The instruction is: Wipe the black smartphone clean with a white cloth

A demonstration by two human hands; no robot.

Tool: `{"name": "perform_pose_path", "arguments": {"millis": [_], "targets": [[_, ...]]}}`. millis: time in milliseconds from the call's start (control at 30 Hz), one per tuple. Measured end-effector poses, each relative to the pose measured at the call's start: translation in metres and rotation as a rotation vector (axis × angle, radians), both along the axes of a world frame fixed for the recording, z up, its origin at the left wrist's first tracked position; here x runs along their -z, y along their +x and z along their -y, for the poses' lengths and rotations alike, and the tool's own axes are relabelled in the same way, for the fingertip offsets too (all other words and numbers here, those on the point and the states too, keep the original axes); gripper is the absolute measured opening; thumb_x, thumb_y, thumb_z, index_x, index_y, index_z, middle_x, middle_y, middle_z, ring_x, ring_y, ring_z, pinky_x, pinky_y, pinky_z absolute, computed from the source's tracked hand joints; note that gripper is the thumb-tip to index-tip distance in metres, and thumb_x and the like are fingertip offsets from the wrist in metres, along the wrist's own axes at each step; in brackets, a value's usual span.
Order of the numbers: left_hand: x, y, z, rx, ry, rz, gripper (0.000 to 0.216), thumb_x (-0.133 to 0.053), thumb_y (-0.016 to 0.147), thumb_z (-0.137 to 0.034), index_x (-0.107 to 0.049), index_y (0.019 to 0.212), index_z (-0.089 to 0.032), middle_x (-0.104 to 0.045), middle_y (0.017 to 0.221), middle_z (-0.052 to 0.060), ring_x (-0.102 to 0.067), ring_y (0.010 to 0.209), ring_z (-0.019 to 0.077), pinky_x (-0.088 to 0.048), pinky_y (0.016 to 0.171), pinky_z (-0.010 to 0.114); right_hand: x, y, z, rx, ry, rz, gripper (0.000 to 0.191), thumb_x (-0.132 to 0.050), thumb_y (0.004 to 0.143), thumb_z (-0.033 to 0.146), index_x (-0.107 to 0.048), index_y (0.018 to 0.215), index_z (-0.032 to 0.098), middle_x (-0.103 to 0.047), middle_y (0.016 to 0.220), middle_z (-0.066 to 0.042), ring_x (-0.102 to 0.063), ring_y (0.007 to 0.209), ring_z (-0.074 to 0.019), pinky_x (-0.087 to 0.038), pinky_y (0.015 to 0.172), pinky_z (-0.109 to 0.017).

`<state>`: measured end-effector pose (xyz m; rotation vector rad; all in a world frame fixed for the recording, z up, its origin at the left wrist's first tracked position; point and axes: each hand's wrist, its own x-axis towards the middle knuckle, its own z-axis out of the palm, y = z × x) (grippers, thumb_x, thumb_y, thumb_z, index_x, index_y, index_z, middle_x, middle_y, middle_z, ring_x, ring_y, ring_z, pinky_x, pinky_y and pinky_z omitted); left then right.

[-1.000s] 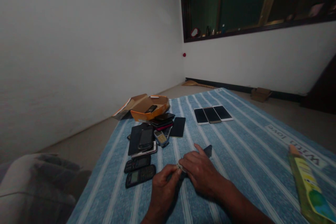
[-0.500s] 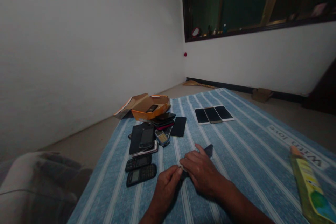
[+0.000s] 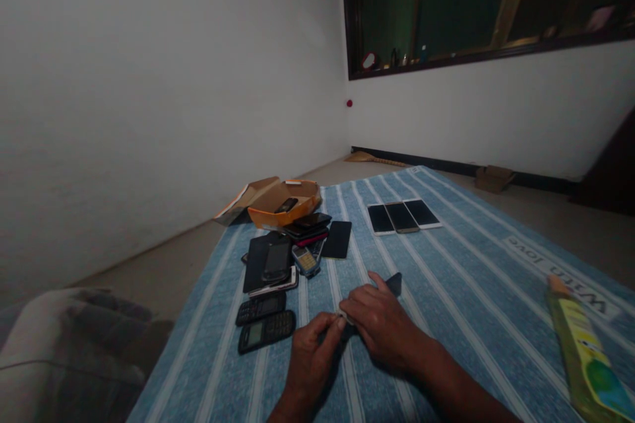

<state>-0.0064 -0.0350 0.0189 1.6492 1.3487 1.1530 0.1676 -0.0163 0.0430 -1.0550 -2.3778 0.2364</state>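
Observation:
My left hand (image 3: 316,348) is closed, its thumb and forefinger pinched at a small pale edge (image 3: 342,315) that I cannot make out. Against its fingertips, my right hand (image 3: 376,317) curls over a dark flat thing (image 3: 395,284), perhaps a phone. Only one dark corner of it shows beyond the knuckles; the rest is hidden by the hand. To the left of my hands lie two black keypad phones (image 3: 266,332), one beyond the other. Farther up is a blue-grey keypad phone (image 3: 306,260) beside a heap of dark phones (image 3: 276,258).
The blue striped cloth (image 3: 446,317) covers the surface. An opened orange-edged box (image 3: 282,217) with a phone inside stands at the far left. Three smartphones (image 3: 403,217) lie side by side at the back right, and a black one (image 3: 338,239) nearer. A yellow-green bottle (image 3: 588,357) lies at right.
Hardly anything differs. My left hand and wrist have shifted very slightly to the right; my right hand keeps its place, and the fingertips stay together at the pale edge.

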Motion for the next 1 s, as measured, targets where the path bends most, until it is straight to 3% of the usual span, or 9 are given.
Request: {"name": "perform_pose_path", "arguments": {"millis": [133, 233, 533, 767, 1000], "targets": [[0.001, 0.002, -0.003, 0.072, -0.079, 0.05, 0.04, -0.056, 0.087, -0.047, -0.061, 0.061, -0.016, -0.053, 0.057, -0.002, -0.047, 0.056, 0.0134, -0.039, 0.056, 0.024, 0.005, 0.0, -0.001, 0.006, 0.032, 0.001, 0.018, -0.046, 0.091, 0.011, -0.058, 0.1, 0.021, -0.06, 0.09, -0.002, -0.054, 0.089, -0.0178, -0.019, 0.111, -0.046], [0.0, 0.003, -0.004, 0.098, -0.091, 0.073, 0.038, -0.055, 0.087, -0.046, -0.065, 0.065, -0.016, -0.057, 0.06, -0.001, -0.05, 0.059, 0.0143, -0.041, 0.058, 0.024, 0.008, -0.001, -0.002, 0.006, 0.046, 0.0, 0.02, -0.046, 0.09, 0.01, -0.058, 0.1, 0.021, -0.06, 0.09, -0.002, -0.054, 0.089, -0.0182, -0.019, 0.111, -0.046], [-0.003, 0.003, 0.0, -0.087, 0.026, 0.048, 0.02, -0.066, 0.078, -0.036, -0.07, 0.07, -0.018, -0.069, 0.068, 0.001, -0.063, 0.068, 0.0194, -0.048, 0.07, 0.029, 0.001, 0.002, -0.001, -0.017, -0.026, -0.023, 0.018, -0.044, 0.093, 0.012, -0.059, 0.098, 0.022, -0.061, 0.089, -0.001, -0.055, 0.089, -0.0166, -0.018, 0.111, -0.048], [-0.006, 0.007, 0.001, -0.025, -0.031, 0.099, 0.028, -0.064, 0.081, -0.043, -0.072, 0.074, -0.017, -0.068, 0.068, 0.002, -0.061, 0.066, 0.0186, -0.05, 0.064, 0.027, 0.004, 0.002, -0.002, -0.03, 0.035, -0.059, 0.019, -0.044, 0.092, 0.01, -0.06, 0.098, 0.02, -0.06, 0.088, -0.002, -0.055, 0.087, -0.0169, -0.022, 0.11, -0.047], [-0.002, 0.01, -0.001, -0.032, -0.098, 0.212, 0.038, -0.068, 0.078, -0.046, -0.074, 0.104, -0.018, -0.075, 0.107, 0.009, -0.067, 0.103, 0.0288, -0.051, 0.095, 0.039, 0.008, 0.009, -0.009, -0.007, 0.03, -0.167, 0.023, -0.04, 0.092, 0.007, -0.059, 0.096, 0.02, -0.061, 0.088, -0.003, -0.057, 0.087, -0.0169, -0.026, 0.108, -0.046]]}}
